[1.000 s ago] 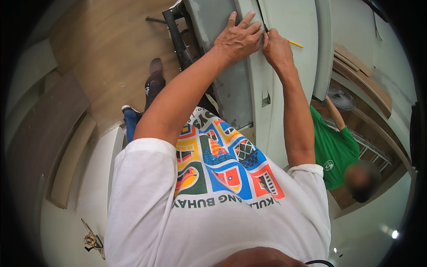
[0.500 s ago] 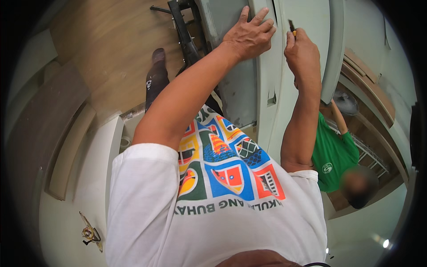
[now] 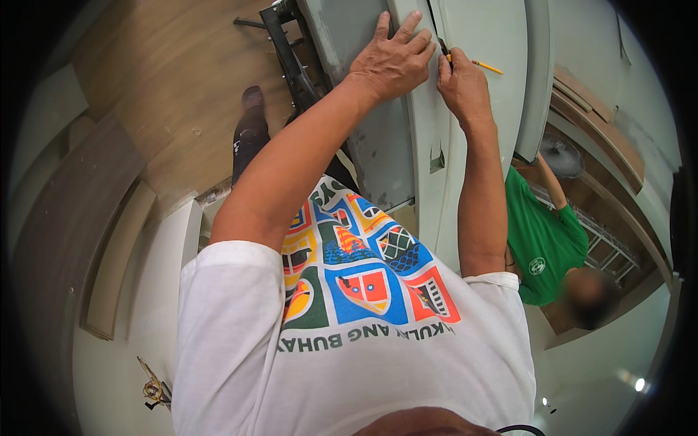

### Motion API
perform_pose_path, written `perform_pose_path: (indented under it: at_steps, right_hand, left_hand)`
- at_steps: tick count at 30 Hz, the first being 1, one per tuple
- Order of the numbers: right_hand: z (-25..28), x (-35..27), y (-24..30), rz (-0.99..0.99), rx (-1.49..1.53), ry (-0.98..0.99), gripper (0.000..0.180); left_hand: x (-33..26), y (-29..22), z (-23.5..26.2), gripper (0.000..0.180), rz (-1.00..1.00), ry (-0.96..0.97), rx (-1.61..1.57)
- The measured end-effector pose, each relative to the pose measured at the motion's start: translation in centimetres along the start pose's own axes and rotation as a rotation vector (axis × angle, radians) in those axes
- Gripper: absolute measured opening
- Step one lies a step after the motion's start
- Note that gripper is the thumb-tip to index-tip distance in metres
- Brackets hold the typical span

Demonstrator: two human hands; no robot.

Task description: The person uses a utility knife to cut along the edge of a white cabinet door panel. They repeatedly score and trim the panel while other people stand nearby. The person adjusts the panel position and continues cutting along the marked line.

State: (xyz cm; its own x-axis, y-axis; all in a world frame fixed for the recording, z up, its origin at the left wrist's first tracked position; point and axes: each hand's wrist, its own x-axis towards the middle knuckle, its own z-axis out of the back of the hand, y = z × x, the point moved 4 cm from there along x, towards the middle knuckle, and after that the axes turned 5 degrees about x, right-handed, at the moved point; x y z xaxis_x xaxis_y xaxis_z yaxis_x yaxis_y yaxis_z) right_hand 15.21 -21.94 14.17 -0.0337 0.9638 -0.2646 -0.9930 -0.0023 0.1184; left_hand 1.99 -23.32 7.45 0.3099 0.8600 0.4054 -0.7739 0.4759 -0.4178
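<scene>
My left hand lies with fingers spread on a pale board, at its edge with a grey panel. My right hand is closed on a utility knife with a dark blade and a bit of yellow. Its tip is at a dark slit between the pale board and a wider pale panel. A yellow pencil shows beyond my right knuckles; I cannot tell whether it is held or lying on the panel. A small notch is cut in the board nearer me.
A black metal stand is left of the grey panel, over a wooden floor. At the right, a person in a green shirt has an arm raised to a grey panel edge. Boards, a fan and a ladder are behind.
My right hand has moved left with the knife, bringing its tip to the slit. The yellow pencil has come into sight. My left hand stays spread on the board.
</scene>
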Motion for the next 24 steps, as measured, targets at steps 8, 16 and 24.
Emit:
perform_pose_path:
  at_steps: [8,16,24]
  right_hand:
    - [-0.5,0.1,0.0,-0.011,-0.093,0.011,0.025]
    - [-2.1,0.1,-0.4,-0.075,-0.123,0.066,0.027]
    - [-3.1,0.2,-0.3,-0.049,-0.180,0.107,0.029]
  left_hand:
    - [-0.3,-0.2,-0.2,0.041,0.003,0.004,-0.015]
    - [-0.8,-0.7,-1.5,0.046,0.013,0.037,0.003]
    - [-1.6,-0.3,-0.2,0.032,-0.006,-0.137,-0.149]
